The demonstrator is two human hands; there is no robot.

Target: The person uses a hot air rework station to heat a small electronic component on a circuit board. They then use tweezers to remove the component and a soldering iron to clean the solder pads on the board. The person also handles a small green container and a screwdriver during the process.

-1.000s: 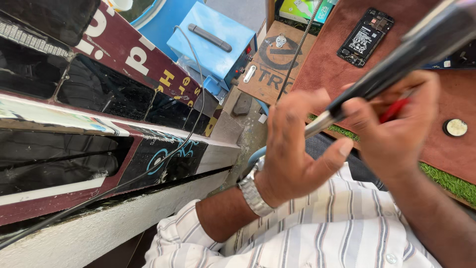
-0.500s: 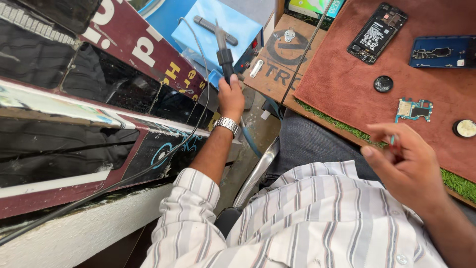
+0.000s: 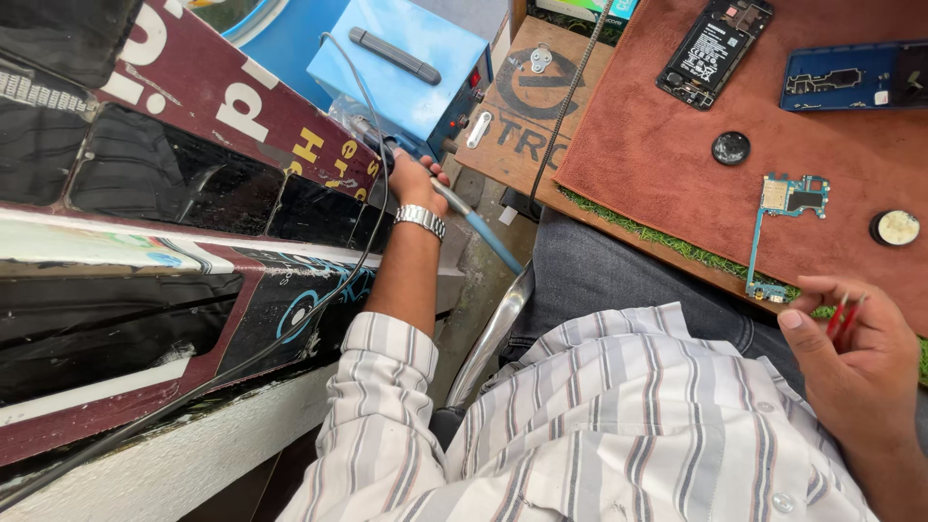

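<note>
Maroon signboard (image 3: 193, 106) with pale and yellow lettering slants across the upper left of the frame, above dark glass panels and a white ledge along the lower left. Just right of it, at top centre, stands one light blue metal box (image 3: 411, 68) with a dark grey handle on its lid and small knobs on its side. Beside that lies a flat brown cardboard sheet (image 3: 522, 106) printed with a large dark round logo, two small metal rings resting on it. At the very top edge a green-and-white package (image 3: 580, 8) is only partly in view.

The left hand (image 3: 414, 179), a metal watch on its wrist, is stretched to the foot of the blue box and closed around a slim tool with a blue handle (image 3: 483, 230); the handle runs out from under the fingers down and to the right, and a grey cable loops up from the hand over the box. The right hand (image 3: 855, 362), at the lower right, pinches red tweezers (image 3: 839, 317) between thumb and curled fingers, the tips pointing upward just clear of the mat's edge.

On the rust-brown mat (image 3: 657, 164) filling the upper right lie one opened black phone (image 3: 713, 50), one blue phone frame (image 3: 851, 75), one green circuit board (image 3: 785, 217) just above the right hand, and two small round pieces, one dark (image 3: 731, 148) and one pale (image 3: 896, 227). A strip of green turf (image 3: 667, 242) edges the mat.
</note>
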